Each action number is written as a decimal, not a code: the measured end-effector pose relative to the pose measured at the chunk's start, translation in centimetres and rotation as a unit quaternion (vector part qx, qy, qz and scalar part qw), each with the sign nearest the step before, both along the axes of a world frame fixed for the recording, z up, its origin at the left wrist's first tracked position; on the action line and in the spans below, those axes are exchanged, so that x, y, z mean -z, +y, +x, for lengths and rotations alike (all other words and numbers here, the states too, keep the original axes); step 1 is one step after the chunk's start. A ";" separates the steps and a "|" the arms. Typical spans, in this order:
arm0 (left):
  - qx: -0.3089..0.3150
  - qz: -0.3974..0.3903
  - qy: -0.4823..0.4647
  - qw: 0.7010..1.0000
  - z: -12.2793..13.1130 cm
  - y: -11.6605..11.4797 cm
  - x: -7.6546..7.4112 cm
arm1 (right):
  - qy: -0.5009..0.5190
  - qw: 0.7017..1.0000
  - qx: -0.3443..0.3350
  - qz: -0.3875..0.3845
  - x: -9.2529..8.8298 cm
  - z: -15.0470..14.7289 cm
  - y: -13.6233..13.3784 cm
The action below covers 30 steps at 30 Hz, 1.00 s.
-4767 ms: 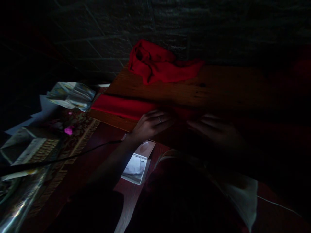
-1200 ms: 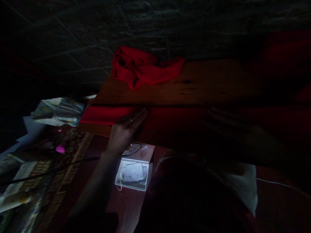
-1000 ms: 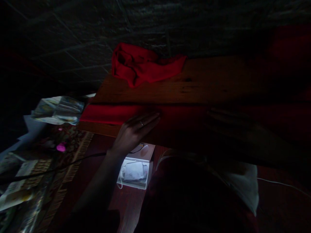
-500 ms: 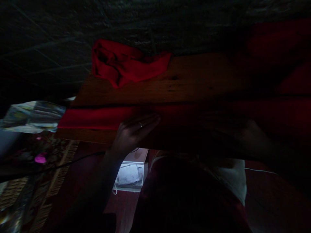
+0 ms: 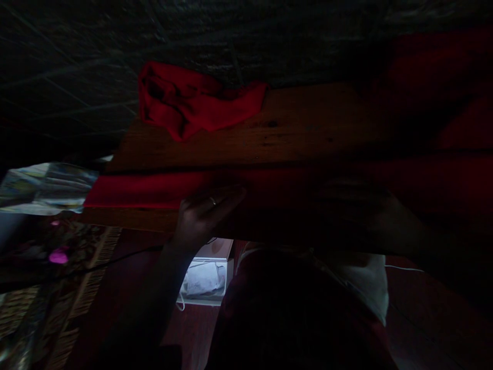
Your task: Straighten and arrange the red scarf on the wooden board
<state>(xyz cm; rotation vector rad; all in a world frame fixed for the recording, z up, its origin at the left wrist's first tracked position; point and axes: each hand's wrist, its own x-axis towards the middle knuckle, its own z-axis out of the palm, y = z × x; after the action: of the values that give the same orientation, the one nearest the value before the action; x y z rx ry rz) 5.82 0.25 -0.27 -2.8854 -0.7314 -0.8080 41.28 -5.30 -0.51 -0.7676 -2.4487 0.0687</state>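
Note:
A long red cloth strip point(image 5: 138, 189) runs lengthwise along the front of the wooden table point(image 5: 292, 128). My left hand point(image 5: 204, 210), with a ring on one finger, lies on the strip, its fingers stretched toward the right. Farther right, in deep shadow, my right hand point(image 5: 365, 203) rests over the same cloth; its faintly visible fingers stretch out to the left. Near the table's back edge sits a crumpled red cloth piece point(image 5: 200, 105).
More red fabric point(image 5: 466, 123) lies at the right. A patterned light cloth or sheet point(image 5: 46, 187) is by the table's left end. Below are a white box point(image 5: 210, 298) with a bag-like thing inside, a dark cable point(image 5: 127, 253) and a fringed rug point(image 5: 90, 277). A tiled wall point(image 5: 88, 61) stands behind.
The whole view has shifted slightly to the left. My left hand's fingers look a little more bent; both hands stay at the red strip.

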 end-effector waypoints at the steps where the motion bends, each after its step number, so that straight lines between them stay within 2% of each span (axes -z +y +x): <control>1: 0.002 -0.004 0.008 1.000 0.0 0.0 -0.1 | -0.009 1.000 -0.002 -0.002 0.0 0.0 0.0; 5: 0.015 0.001 0.028 1.000 0.1 0.1 -0.4 | -0.025 1.000 0.007 0.010 -0.4 -0.1 0.0; 10: 0.025 0.009 0.028 0.999 0.1 0.2 -0.3 | -0.065 0.995 0.012 0.068 -1.0 -0.5 -0.3; 15: 0.010 0.013 0.025 1.000 0.0 0.1 0.0 | -0.095 0.988 0.043 0.112 -0.8 -0.2 -0.4; 20: 0.005 0.015 0.037 0.999 0.1 0.1 0.0 | -0.096 0.987 0.085 0.097 -0.8 0.0 -0.3; 27: 0.019 0.004 0.028 0.999 0.1 0.0 -0.2 | -0.149 0.983 0.047 0.094 -1.1 0.5 0.2; 30: 0.018 0.005 0.027 0.999 0.3 -0.4 -0.2 | -0.099 0.990 0.054 0.080 -0.8 1.2 -0.8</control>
<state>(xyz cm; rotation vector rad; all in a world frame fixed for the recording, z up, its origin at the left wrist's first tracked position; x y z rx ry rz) 6.14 -0.14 -0.02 -2.9083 -0.6696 -0.7313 42.44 -6.09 0.31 -0.8682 -2.5546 -0.2542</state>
